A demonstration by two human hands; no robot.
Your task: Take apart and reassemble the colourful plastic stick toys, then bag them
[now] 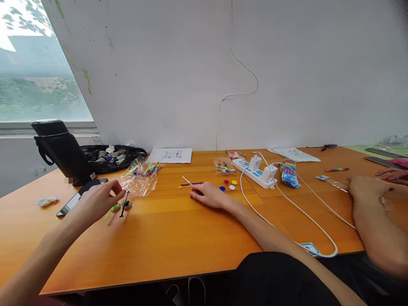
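Observation:
My left hand (101, 196) hovers over the table at the left, its fingers curled and thumb and fingertips drawn together. Whether anything is between them I cannot make out. Just beside its fingertips, a black plastic stick (124, 207) leans across a small round disc (127, 205). Under the hand, a green stick (109, 213) lies against another disc (116, 207), partly hidden. My right hand (207, 195) rests on the table near the middle, fingers closed at the end of a white stick (186, 180). Blue, red and yellow sticks (194, 184) lie beside its fingers.
Red, yellow, blue and white discs (232, 188) lie right of my right hand. Beyond stands a power strip (255, 173) with trailing white cables. A black bottle (65, 153), phone (72, 204) and plastic bag (140, 180) are left. Another person's arm (372, 221) is at right.

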